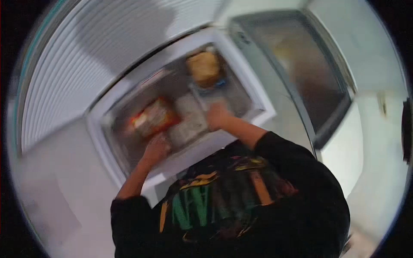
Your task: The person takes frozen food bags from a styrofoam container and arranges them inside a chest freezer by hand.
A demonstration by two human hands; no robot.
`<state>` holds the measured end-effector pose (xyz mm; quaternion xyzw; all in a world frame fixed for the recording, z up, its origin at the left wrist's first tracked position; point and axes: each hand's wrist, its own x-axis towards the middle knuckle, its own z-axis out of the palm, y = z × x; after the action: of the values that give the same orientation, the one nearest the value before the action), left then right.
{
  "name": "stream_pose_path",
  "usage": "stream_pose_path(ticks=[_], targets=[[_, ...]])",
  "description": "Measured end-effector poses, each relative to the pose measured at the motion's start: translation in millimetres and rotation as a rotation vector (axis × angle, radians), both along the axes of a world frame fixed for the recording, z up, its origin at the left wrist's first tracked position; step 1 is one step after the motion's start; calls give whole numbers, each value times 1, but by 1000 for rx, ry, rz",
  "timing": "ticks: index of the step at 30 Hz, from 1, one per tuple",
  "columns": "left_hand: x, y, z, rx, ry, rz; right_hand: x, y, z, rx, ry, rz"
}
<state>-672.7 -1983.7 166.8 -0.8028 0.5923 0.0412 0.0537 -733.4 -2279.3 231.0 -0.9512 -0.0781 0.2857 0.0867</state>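
Both my hands reach into an open white chest freezer [247, 71]. My left hand [158, 147] is at the near edge of a red and orange package [155, 118] with a pale middle. Blur hides its fingers, and I cannot tell if it grips the package. Farther right, my right hand [218, 116] is low in the freezer, just below a clear or wire-like divider. Its fingers are smeared too. Beyond that hand sits a tan, block-shaped package [204, 68] with blue at its lower edge. Pale frosty matter [187, 118] lies between the hands.
A ribbed white panel [86, 73] rises behind the freezer. To the right stands a dark-framed glass lid or door [301, 64], with blurred brown and yellowish shapes showing in the pane. A pale flat surface [56, 180] lies to the left.
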Motion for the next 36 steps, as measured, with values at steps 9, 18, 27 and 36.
stream_pose_path(ticks=[9, 18, 27, 36], targets=[[-53, -94, 22, 262, 322, 252, -117, -39, -36, 1041, -519, -437], [-147, -262, 37, -247, 671, 197, -249, -95, -39, 1253, -720, -1293], [-164, -337, 20, -44, 826, -312, -372, -75, -77, 792, -497, -1961], [-172, -380, -111, 488, 800, -903, -444, 24, -185, 378, 3, -2285]])
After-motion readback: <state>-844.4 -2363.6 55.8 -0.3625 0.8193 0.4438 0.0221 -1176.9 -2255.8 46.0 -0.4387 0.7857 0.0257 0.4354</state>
